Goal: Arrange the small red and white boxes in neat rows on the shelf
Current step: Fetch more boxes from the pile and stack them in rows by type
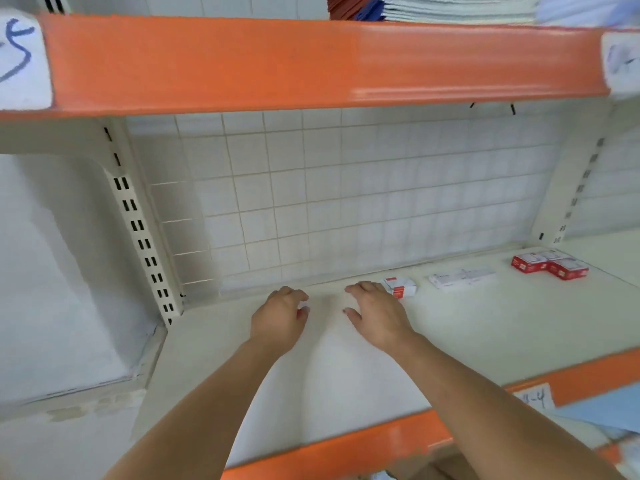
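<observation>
Shelf (485, 327): both hands empty, boxes (550, 265) right.

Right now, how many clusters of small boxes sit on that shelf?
3: one white box beside the right hand, flat white boxes mid-shelf, red boxes far right. Blur may hide more.

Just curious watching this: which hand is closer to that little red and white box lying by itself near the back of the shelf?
Right. The right hand lies just beside the lone box, its fingers nearly touching it; the left hand is farther off, beyond the right hand.
</observation>
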